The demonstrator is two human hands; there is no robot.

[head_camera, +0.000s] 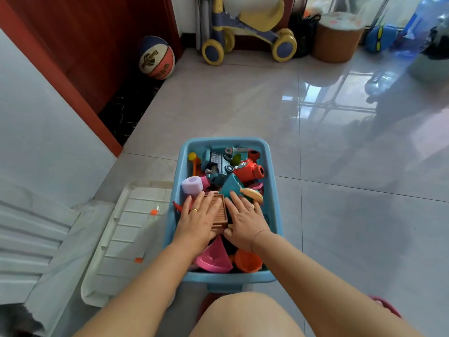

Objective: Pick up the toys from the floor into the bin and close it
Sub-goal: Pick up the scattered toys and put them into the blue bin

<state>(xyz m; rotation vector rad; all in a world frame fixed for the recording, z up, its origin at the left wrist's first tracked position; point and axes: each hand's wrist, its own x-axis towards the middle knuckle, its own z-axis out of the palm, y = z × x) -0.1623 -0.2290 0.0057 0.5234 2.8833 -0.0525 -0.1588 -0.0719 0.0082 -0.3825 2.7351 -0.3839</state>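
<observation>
Printed lettering on basketball (pixel 156 57), lying against the door at the left wall; characters appear upside down; one dark logo band and one line on an orange panel; too blurred to read with certainty; no other legible text, numbers or labels.

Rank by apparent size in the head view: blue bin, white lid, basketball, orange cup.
1. blue bin
2. white lid, close to the bin and partly cut off by it, so unsure
3. basketball, farther away, so it looks smaller
4. orange cup
</observation>
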